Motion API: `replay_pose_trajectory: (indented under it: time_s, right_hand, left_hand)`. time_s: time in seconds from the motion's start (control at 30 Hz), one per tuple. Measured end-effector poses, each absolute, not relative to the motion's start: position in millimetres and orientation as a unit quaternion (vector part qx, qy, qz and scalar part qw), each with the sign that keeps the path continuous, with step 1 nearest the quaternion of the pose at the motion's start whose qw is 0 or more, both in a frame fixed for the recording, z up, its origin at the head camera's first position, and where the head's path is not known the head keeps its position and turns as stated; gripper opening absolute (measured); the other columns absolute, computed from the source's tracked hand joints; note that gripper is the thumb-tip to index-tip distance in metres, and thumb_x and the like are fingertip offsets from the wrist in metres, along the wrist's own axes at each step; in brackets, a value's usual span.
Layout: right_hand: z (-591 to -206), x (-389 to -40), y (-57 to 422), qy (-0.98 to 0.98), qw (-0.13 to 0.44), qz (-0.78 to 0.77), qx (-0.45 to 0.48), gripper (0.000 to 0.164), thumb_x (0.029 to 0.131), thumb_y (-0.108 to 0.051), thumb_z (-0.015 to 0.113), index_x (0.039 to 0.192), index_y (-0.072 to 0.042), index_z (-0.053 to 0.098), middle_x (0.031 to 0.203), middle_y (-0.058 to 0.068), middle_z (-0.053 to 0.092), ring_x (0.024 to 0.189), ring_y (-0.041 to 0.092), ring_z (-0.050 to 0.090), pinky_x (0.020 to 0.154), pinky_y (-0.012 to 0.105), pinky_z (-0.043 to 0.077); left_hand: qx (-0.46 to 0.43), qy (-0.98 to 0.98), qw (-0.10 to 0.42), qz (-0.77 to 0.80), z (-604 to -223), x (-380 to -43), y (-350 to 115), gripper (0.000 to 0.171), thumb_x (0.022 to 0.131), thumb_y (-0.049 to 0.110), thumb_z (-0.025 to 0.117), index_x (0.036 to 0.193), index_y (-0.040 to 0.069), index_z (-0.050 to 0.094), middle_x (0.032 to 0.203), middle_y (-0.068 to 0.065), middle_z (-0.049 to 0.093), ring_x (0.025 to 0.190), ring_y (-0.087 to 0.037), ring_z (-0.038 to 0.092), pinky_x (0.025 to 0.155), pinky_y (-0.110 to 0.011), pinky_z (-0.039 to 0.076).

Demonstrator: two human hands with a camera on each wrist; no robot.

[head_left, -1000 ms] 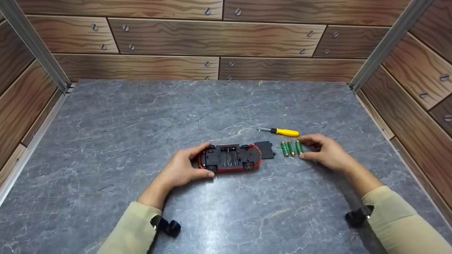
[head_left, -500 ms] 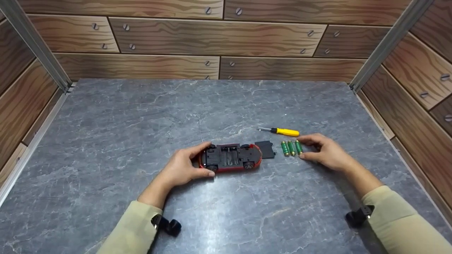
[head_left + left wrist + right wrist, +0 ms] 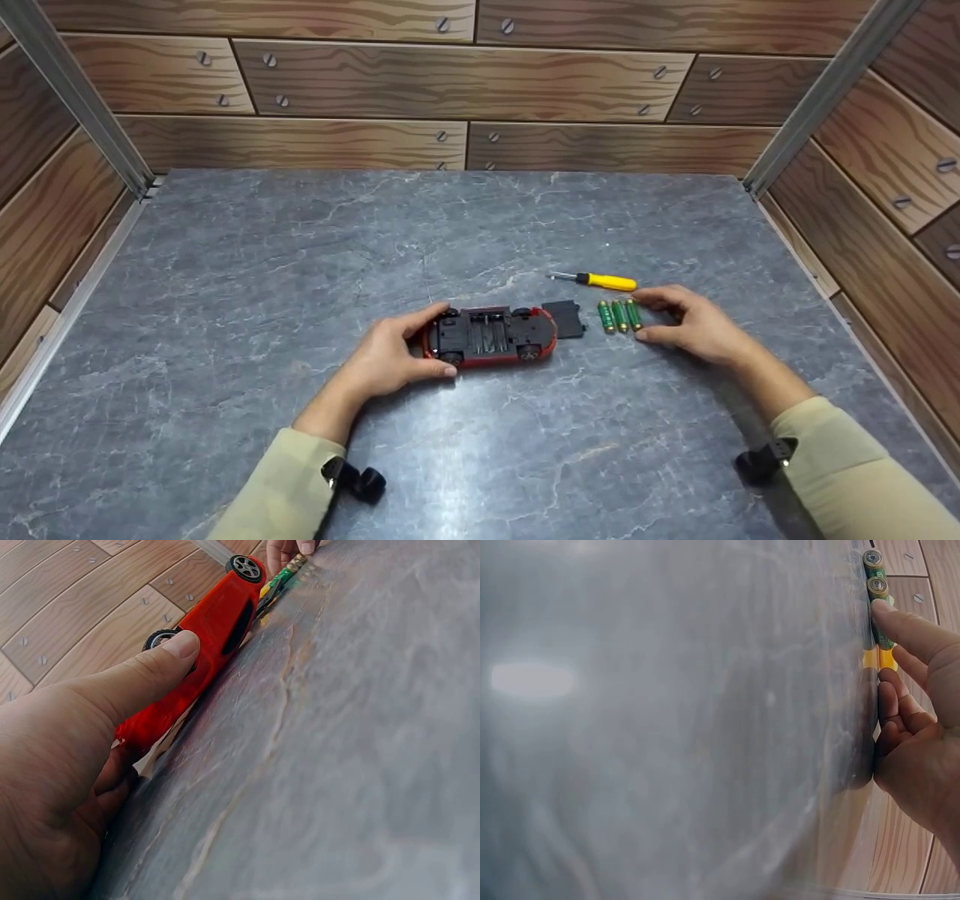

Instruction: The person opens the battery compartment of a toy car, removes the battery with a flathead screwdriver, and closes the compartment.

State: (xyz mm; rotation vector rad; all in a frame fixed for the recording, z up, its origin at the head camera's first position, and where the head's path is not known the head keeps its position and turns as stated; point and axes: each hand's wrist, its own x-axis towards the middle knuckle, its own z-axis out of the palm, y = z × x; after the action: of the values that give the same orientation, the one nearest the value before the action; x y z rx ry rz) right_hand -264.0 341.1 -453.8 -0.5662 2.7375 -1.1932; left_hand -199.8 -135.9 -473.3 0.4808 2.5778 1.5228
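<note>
A red toy car (image 3: 536, 326) lies upside down on the table, its black underside and open battery compartment (image 3: 489, 334) facing up. My left hand (image 3: 384, 356) grips its left end, thumb along the near side and a finger on the far side. To the right, several green batteries stand in a row, lying parallel. My right hand (image 3: 697, 326) pinches the rightmost battery (image 3: 634, 315) by its ends between thumb and index finger. In the right wrist view the thumb (image 3: 900, 624) covers part of that battery, and the other fingers curl loosely beneath.
A black battery cover (image 3: 566, 319) lies between the car and the batteries. Behind them is a yellow-handled screwdriver (image 3: 609, 282). The grey marbled table (image 3: 315, 232) is bounded by wood-patterned walls (image 3: 465, 82) at the back and sides.
The rightmost battery has shifted slightly left, narrowing the gap to the middle one. The left hand and the toy car have stayed in place.
</note>
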Motion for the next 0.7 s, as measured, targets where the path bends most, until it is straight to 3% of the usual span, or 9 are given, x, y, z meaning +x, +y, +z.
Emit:
replay_pose_trajectory:
  time_s: [0.3, 0.53, 0.7]
  right_hand:
    - [-444, -259, 337, 0.891, 0.054, -0.418, -0.168, 0.059, 0.091, -0.014, 0.086, 0.144, -0.001, 0.063, 0.131, 0.020, 0.071, 0.118, 0.033, 0.065, 0.097, 0.026, 0.052]
    - [-431, -255, 315, 0.914, 0.009, -0.357, -0.194, 0.057, 0.088, -0.021, 0.090, 0.138, -0.004, 0.068, 0.134, 0.015, 0.069, 0.122, 0.035, 0.061, 0.101, 0.054, 0.049]
    - [-423, -252, 295, 0.920, -0.007, -0.312, -0.236, 0.059, 0.086, -0.026, 0.092, 0.137, -0.008, 0.070, 0.140, 0.015, 0.067, 0.131, 0.039, 0.058, 0.108, 0.063, 0.045]
  left_hand:
    - [0.160, 0.854, 0.056, 0.492, -474, -201, -135, 0.101, 0.070, 0.034, 0.100, 0.158, 0.021, 0.052, 0.152, -0.011, 0.059, 0.137, -0.030, 0.057, 0.121, -0.050, 0.037]
    - [0.166, 0.849, 0.049, 0.500, -475, -200, -137, 0.099, 0.071, 0.033, 0.100, 0.157, 0.018, 0.054, 0.150, -0.012, 0.061, 0.137, -0.030, 0.057, 0.121, -0.050, 0.038]
    - [0.164, 0.852, 0.052, 0.495, -474, -201, -136, 0.100, 0.071, 0.034, 0.100, 0.158, 0.020, 0.053, 0.152, -0.011, 0.059, 0.138, -0.030, 0.057, 0.121, -0.050, 0.037]
